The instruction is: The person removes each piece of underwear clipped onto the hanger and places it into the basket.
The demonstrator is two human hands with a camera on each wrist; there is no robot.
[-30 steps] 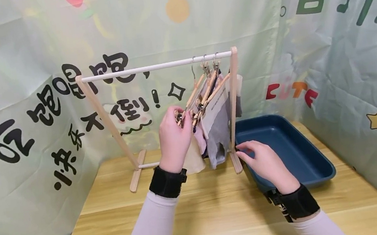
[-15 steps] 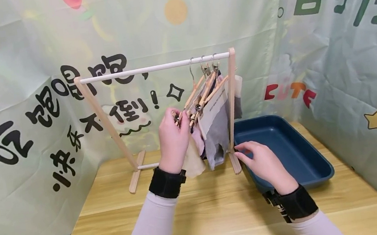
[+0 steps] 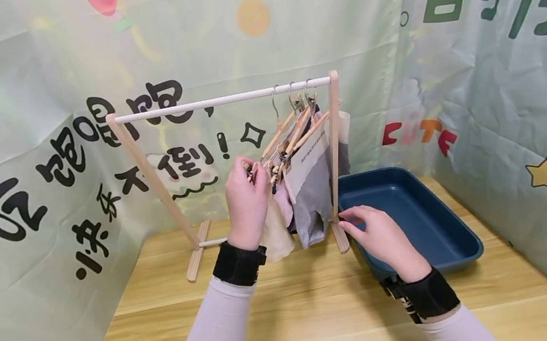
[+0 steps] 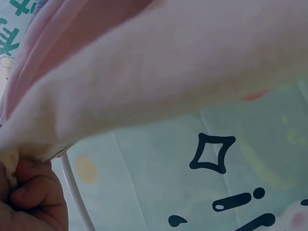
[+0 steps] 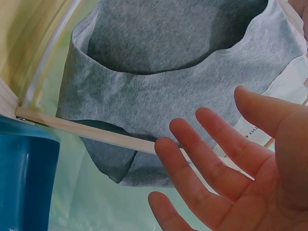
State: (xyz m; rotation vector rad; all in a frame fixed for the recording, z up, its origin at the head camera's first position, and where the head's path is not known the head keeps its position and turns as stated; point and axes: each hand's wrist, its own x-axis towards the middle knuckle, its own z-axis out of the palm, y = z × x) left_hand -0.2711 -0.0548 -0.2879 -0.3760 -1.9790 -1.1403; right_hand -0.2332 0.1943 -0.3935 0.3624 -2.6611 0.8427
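Note:
My left hand pinches the near clip end of the leftmost wooden hanger, which hangs by its hook on the rail. From that hanger drops a cream garment, spread across the left wrist view above my curled fingers. Just right of it hang a pink garment and, on another hanger, a grey-and-white garment with small lettering. My right hand hovers by the foot of the rack's right post, fingers loosely bent and holding nothing. In the right wrist view its fingers spread in front of the grey cloth.
The small wooden rack stands on a wood-grain table, its hangers bunched at the right end of the rail. A dark blue tray lies beside the right post, under my right hand. Printed cloth walls enclose the table.
My left hand has drawn the hanger's near end slightly left, and the cream garment has swung a little toward me with it. My right hand keeps its place by the post.

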